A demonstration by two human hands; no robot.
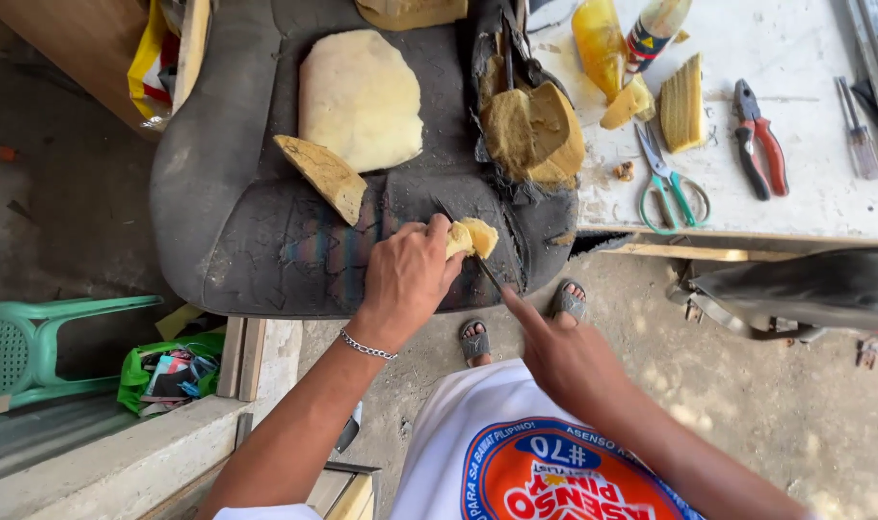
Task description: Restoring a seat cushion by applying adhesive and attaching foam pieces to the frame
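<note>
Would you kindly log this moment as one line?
left hand: holds foam piece | right hand: holds blade at foam | under: seat cushion | nearby: scissors, pliers

My left hand (407, 277) pins a small yellow foam piece (474, 236) against the worn dark seat cushion (227, 212), fingers curled over it. My right hand (564, 356), at five o'clock from it, grips a thin dark blade (487, 274) whose tip meets the foam. At eleven o'clock lie a large pale foam slab (360, 96) and a tan wedge (325, 175). At two o'clock, on the white workbench (805, 207), lie green-handled scissors (672, 183) and red pliers (759, 140).
</note>
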